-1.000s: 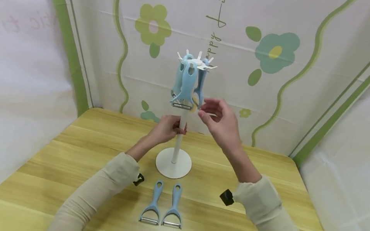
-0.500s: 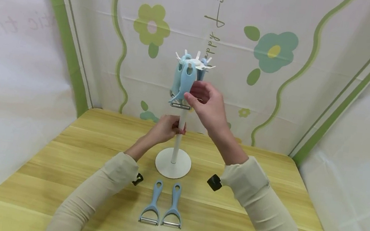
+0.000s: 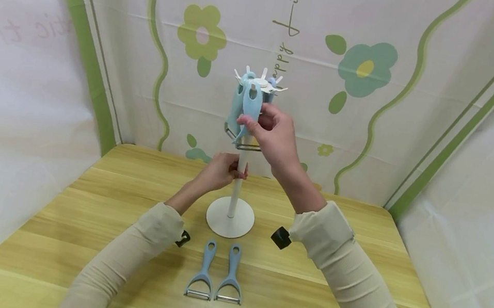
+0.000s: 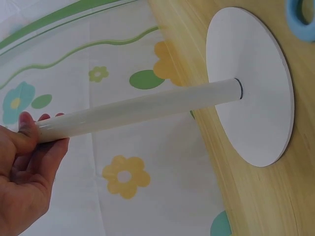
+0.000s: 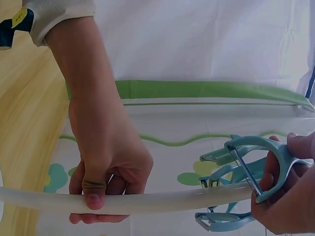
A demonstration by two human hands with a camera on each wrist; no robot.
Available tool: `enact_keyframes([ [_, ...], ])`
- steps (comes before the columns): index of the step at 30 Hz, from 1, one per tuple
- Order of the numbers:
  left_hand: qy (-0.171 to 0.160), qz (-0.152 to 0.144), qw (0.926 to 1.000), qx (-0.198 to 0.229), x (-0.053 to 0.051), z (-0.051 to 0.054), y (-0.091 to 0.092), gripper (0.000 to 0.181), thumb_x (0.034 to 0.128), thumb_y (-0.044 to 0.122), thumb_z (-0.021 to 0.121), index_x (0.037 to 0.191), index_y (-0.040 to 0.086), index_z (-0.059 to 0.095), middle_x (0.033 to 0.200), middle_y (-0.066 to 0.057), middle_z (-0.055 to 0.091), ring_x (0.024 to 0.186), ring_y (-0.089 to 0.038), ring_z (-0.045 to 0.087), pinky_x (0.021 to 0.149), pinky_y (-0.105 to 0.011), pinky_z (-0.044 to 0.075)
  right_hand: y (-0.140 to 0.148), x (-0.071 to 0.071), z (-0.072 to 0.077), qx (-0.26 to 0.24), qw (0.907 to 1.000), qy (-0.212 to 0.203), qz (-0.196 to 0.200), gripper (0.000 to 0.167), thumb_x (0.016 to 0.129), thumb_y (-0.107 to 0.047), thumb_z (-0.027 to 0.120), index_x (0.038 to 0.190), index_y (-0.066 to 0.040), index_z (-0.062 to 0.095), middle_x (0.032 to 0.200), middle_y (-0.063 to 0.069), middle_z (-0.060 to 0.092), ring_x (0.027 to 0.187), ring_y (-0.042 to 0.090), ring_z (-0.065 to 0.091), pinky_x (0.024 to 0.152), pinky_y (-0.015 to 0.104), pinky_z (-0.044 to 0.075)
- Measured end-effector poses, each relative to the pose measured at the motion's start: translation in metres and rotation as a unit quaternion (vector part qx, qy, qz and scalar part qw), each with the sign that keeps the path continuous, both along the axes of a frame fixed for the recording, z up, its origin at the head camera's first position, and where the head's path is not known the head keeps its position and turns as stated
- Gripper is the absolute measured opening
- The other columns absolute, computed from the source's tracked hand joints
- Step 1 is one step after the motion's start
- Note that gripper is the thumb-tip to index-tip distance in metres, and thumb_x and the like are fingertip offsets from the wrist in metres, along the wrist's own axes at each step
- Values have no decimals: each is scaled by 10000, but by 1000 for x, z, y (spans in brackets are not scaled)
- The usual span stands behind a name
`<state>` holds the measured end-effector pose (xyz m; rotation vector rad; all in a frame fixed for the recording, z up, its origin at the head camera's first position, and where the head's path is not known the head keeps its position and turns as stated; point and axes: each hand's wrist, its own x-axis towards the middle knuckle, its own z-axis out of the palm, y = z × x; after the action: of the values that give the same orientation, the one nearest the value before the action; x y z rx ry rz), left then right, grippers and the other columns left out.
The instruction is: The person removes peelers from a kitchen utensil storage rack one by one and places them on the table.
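A white stand with a round base (image 3: 229,224) and a ring of hooks at its top (image 3: 263,83) stands upright on the table. My left hand (image 3: 220,172) grips its pole below the hooks; in the left wrist view, the fingers and thumb of this hand (image 4: 32,172) wrap the pole (image 4: 147,107). Several blue peelers hang from the hooks. My right hand (image 3: 277,137) holds the front one (image 3: 251,107) by its handle, thumb in front. In the right wrist view, that peeler's frame (image 5: 275,147) shows beside the right hand (image 5: 290,196), with other peelers behind.
Two more blue peelers, a left one (image 3: 205,268) and a right one (image 3: 233,272), lie side by side on the wooden table (image 3: 302,307) before the base, handles towards the stand. A patterned cloth (image 3: 300,36) hangs behind, with pale cloth walls on both sides.
My right hand has moved left from beside the hanging peelers onto the front one and taken hold of it; that peeler's blade end has turned and shifted slightly right. My left hand stays on the pole.
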<state>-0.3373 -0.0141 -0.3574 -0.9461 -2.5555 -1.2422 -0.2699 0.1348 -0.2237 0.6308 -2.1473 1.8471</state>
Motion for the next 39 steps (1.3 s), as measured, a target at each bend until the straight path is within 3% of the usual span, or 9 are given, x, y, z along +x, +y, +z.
enact_keyframes([
  [4, -147, 76, 9999, -39, 1, 1, 0, 98, 925, -52, 645, 904, 41, 669, 872, -91, 699, 813, -189, 700, 844, -357, 620, 0, 2, 3, -90, 9998, 174, 6, 257, 951, -82, 668, 1180, 34, 666, 1065, 210, 731, 1124, 223, 676, 1017, 383, 547],
  [9, -148, 129, 9998, -73, 2, 1, 0, 80, 923, -34, 659, 909, 43, 676, 877, -88, 704, 816, -185, 696, 851, -361, 618, 1, 7, 9, -214, 9993, 311, 33, 284, 949, -76, 669, 1218, 11, 655, 1016, 172, 747, 1098, 228, 688, 1023, 389, 546],
  [16, -121, 93, 9999, -35, 2, 0, 1, 51, 923, -5, 674, 898, 38, 681, 878, -95, 715, 819, -193, 712, 840, -357, 621, 8, 16, 13, -422, 9985, 342, -3, 281, 966, -94, 650, 1229, 2, 652, 906, 18, 756, 1033, 208, 701, 1004, 403, 556],
  [21, -156, 73, 9998, 23, 2, 1, 1, 66, 923, -34, 660, 904, 28, 676, 879, -101, 711, 819, -194, 715, 825, -341, 622, 18, 22, 1, -398, 9990, 198, 65, 269, 981, -82, 623, 1198, 76, 643, 933, 38, 744, 1025, 225, 694, 989, 344, 562],
  [27, -186, 83, 9998, 30, 3, 1, 1, 82, 919, -67, 645, 967, -16, 686, 896, -124, 725, 836, -210, 730, 823, -338, 622, 31, 29, -17, -256, 9996, -104, -42, 264, 965, -66, 643, 1174, 94, 653, 947, 49, 730, 934, 172, 670, 871, 225, 570],
  [30, -87, 124, 9999, -4, 3, 0, 1, 94, 914, -64, 653, 998, -37, 686, 906, -143, 734, 842, -222, 737, 795, -343, 625, 37, 33, -26, -145, 9995, -265, -101, 242, 957, -54, 652, 1153, 88, 659, 947, 67, 728, 894, 118, 670, 844, 211, 573],
  [35, 55, 75, 10000, 21, 2, -1, 1, 32, 919, -38, 663, 935, -22, 686, 898, -148, 720, 846, -238, 731, 778, -351, 626, 45, 39, -45, -82, 9977, -665, -90, 256, 943, -26, 662, 1167, 94, 629, 1055, 258, 723, 855, 69, 718, 834, 213, 595],
  [39, 60, 8, 10000, 45, 1, -1, 1, 36, 917, -29, 670, 896, -1, 678, 894, -135, 715, 847, -231, 731, 814, -350, 627, 52, 43, -64, 57, 9949, -1004, -78, 281, 940, -9, 659, 1194, 100, 606, 1063, 253, 731, 841, 67, 737, 810, 223, 606],
])
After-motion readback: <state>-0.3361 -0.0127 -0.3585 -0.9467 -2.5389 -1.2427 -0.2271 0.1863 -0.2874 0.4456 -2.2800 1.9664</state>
